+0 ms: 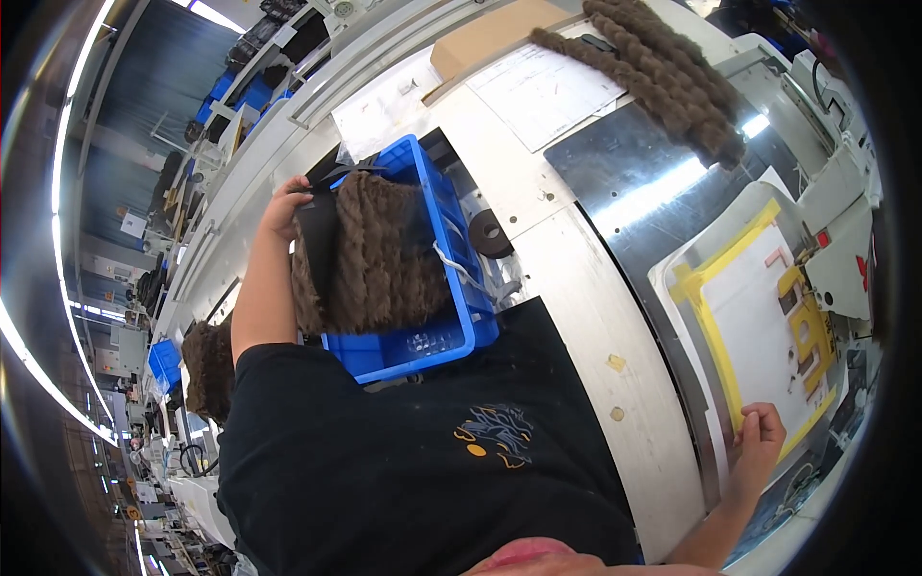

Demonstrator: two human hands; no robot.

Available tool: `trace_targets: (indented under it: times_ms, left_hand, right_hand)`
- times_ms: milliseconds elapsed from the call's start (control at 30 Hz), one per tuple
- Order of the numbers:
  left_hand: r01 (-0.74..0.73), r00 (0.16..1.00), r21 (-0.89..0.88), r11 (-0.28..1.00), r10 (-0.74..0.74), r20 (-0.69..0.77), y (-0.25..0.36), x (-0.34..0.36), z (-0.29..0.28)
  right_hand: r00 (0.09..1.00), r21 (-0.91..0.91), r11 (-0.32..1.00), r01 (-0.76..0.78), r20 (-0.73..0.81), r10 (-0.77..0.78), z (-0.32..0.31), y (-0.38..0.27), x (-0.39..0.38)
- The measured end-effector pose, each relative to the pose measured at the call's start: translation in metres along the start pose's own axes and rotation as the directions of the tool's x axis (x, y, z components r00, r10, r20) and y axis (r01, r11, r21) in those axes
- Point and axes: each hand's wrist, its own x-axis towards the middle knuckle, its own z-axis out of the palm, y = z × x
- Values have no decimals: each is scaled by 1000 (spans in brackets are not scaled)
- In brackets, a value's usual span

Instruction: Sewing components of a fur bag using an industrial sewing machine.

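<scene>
My left hand (288,206) is closed at the upper edge of a piece of black fabric (319,245). That fabric lies against brown ribbed fur pieces (384,254) in a blue plastic crate (415,365); whether they are joined I cannot tell. At the far right my right hand (759,440) has its fingers bent together at the near edge of a flat white template (740,317) bordered with yellow tape. Part of the template's edge is hidden under the fingers. Yellow and reddish cut-out shapes (799,331) show at the template's right side.
Brown fur strips (672,82) lie at the back right beside paper sheets (545,91) and a metal plate (624,173). A dark tape roll (490,234) sits right of the crate. A pale machine (837,269) borders the right side. More brown fur (207,370) is at left.
</scene>
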Motion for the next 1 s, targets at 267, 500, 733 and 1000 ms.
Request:
trace_targets:
  times_ms: [267, 500, 733, 1000]
  left_hand:
    - [-401, 838, -26, 916, 355, -414, 10, 40, -96]
    - [-527, 849, -66, 847, 529, -1, 140, 5, 109]
    - [-627, 661, 149, 765, 420, 622, 129, -64, 338]
    - [-693, -8, -188, 696, 253, 967, 41, -148, 523]
  right_hand:
    - [999, 91, 996, 6, -47, -2, -3, 21, 11]
    - [992, 73, 997, -21, -120, 29, -4, 2, 8]
    - [939, -199, 976, 85, 343, -12, 46, -78, -3]
    - [957, 322, 945, 58, 250, -144, 121, -49, 3]
